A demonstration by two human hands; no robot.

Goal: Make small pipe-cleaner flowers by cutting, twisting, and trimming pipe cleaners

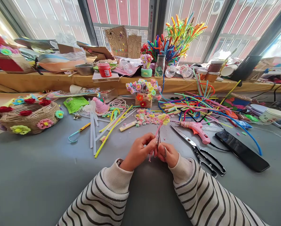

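Just above the middle of the grey table, my left hand (137,152) is closed in a pinch on a pink fuzzy stem (157,132). A small yellow and pink flower (164,119) tops that stem, and its lower end hangs under my fingers. My right hand (170,156) is curled right beside it, closed on small scissors (158,137). Their thin metal blades point up against the stem. A loop of metal shows at my right fingers; the rest of the handle is hidden. Behind the flower lies a pile of small pastel pieces (146,117).
Large black-handled scissors (198,150), a pink glue gun (198,130) and a phone (241,150) lie right. Clear glue sticks (93,131) and a flower-trimmed basket (32,122) are left. Pipe cleaners (192,105) and a small flower box (143,99) sit behind.
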